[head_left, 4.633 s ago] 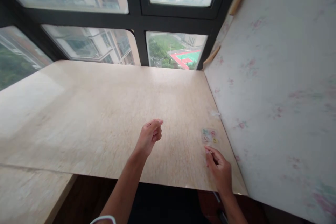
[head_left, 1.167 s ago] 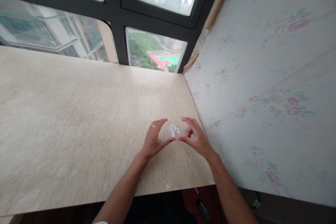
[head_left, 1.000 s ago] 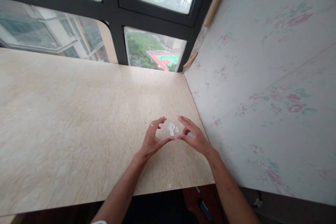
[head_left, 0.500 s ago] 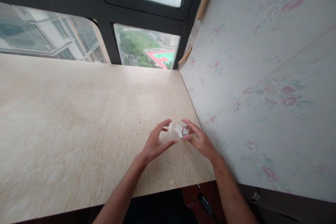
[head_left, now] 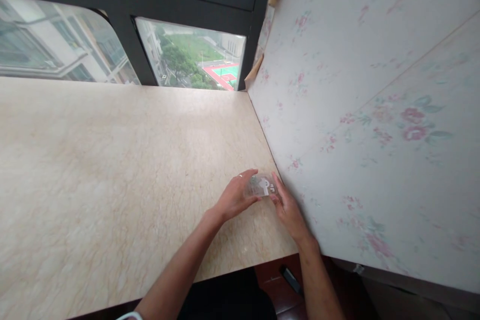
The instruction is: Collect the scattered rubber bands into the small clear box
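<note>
Between my two hands is a small clear plastic box (head_left: 262, 185) with white printing on its face. My left hand (head_left: 240, 194) grips its left end, thumb along the near side and fingers along the far side. At the other end, my right hand (head_left: 284, 204) is closed on the box's right edge. Both hands are over the right part of the marbled sill (head_left: 123, 175), close to the wall. What is inside the box is too small to make out.
A floral-papered wall (head_left: 337, 110) rises just right of my right hand. Beyond the sill is a dark window frame (head_left: 131, 5). A strip of peeling paper (head_left: 254, 71) hangs at the corner. Below the front edge, a dark elongated object (head_left: 290, 279) lies on a red-brown surface.
My left hand has come in and closed on the left end of the clear box. The view has shifted slightly, and both hands appear a little further right relative to the sill corner.
</note>
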`<state>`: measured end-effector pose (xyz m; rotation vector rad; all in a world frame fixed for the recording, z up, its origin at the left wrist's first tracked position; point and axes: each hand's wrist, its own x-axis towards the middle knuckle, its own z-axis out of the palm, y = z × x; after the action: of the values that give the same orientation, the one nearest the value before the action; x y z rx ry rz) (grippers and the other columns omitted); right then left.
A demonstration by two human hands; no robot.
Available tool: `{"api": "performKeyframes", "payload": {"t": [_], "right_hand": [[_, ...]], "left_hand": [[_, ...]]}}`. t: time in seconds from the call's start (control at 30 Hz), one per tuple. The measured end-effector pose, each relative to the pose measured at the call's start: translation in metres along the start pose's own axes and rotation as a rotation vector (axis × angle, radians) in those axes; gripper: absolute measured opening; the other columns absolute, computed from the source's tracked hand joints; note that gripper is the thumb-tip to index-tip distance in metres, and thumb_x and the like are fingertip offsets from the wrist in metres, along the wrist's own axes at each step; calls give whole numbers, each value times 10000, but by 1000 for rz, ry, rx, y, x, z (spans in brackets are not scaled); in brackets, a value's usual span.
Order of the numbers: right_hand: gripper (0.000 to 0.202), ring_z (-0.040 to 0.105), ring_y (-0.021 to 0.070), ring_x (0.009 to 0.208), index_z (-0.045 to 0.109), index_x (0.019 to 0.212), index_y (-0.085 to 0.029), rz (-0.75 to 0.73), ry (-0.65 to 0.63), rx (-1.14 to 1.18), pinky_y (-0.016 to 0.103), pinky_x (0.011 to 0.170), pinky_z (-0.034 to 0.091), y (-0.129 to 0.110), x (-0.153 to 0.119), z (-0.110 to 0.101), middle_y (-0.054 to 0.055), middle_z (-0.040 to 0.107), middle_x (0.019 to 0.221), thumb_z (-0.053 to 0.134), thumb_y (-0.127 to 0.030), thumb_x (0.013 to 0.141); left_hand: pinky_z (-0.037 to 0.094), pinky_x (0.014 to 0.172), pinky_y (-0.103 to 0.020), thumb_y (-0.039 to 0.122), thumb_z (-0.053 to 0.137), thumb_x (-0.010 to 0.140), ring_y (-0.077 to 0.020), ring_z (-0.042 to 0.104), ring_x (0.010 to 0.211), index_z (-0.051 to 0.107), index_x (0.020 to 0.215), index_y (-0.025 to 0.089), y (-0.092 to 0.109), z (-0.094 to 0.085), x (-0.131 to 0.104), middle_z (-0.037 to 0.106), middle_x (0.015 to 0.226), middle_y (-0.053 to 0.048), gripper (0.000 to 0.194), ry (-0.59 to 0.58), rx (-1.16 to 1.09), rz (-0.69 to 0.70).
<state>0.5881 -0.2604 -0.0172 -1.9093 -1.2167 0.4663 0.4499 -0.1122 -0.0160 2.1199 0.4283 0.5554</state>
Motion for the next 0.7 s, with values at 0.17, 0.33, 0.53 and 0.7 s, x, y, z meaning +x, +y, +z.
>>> {"api": "performKeyframes", "payload": {"t": [0.17,0.33,0.53,0.7], "right_hand": [[552,300,211,1383,246,1485,-302,19,4,36,484,1140,239,3,2,3,29,315,1517,404,-314,956],[543,286,202,1389,257,1480,-315,28,3,56,470,1141,242,1,2,4,13,309,1520,404,-323,957],[524,264,191,1398,281,1474,-307,6,-24,34,452,1153,224,1,2,4,12,296,1524,400,-331,964],[495,259,189,1399,308,1460,-330,-24,-32,24,460,1155,222,0,3,2,0,292,1526,389,-327,972]], "left_hand": [[380,1043,-517,316,714,754,-276,475,1260,409,1350,249,-5,7,1,510,1362,-118,673,18,-3,-25],[398,1031,-503,312,725,739,-277,485,1249,410,1356,254,-6,5,-1,507,1366,-116,695,6,-36,-72],[389,1043,-482,292,723,741,-269,481,1250,397,1364,235,-7,4,-1,491,1376,-121,706,-9,-71,-91],[393,1040,-477,289,722,744,-258,490,1239,409,1352,254,-3,2,0,504,1363,-104,685,8,-95,-59]]}}
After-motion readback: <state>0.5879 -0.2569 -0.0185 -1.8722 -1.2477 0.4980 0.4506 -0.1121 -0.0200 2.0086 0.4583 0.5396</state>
